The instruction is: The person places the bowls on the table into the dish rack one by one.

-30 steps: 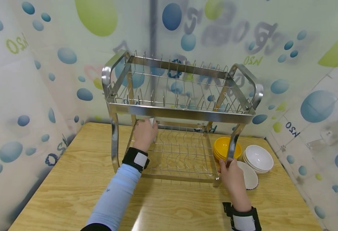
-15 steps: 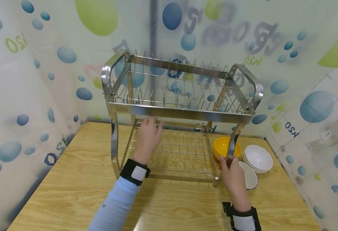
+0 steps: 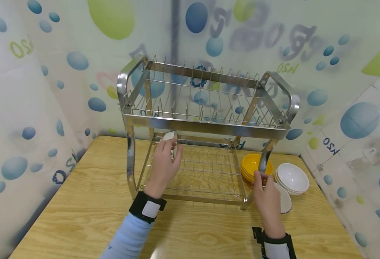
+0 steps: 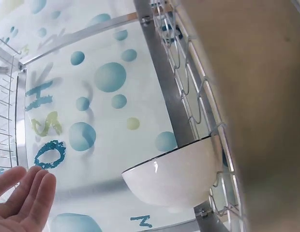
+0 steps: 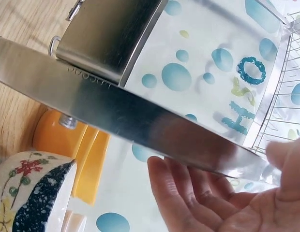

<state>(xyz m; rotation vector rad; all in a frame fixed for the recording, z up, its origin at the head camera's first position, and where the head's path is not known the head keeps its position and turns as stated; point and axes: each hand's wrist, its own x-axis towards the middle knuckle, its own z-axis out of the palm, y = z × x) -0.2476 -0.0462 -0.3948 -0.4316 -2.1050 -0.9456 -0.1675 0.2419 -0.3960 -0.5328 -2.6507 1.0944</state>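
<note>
A two-tier metal dish rack [image 3: 206, 126] stands on the wooden table. On its lower tier, at the back left, a white bowl [image 3: 169, 136] with a dark rim leans on edge against the wires, partly behind my left hand [image 3: 164, 160]. That hand's fingers are loosely extended; in the left wrist view they are apart from the bowl [image 4: 172, 176]. My right hand [image 3: 268, 199] is at the rack's front right leg. In the right wrist view the leg [image 5: 155, 125] passes between thumb and fingers in a loose hold.
Right of the rack stand stacked yellow bowls [image 3: 254, 163], stacked white bowls [image 3: 293, 178] and a white dish [image 3: 285, 199], partly behind the right hand. The patterned side of a bowl [image 5: 29, 188] shows in the right wrist view. A printed curtain [image 3: 79, 115] hangs around the table.
My left hand has let go of the bowl and drawn back toward me, its fingers opened. The bowl stays in the lower tier. My right hand's hold on the leg has loosened slightly.
</note>
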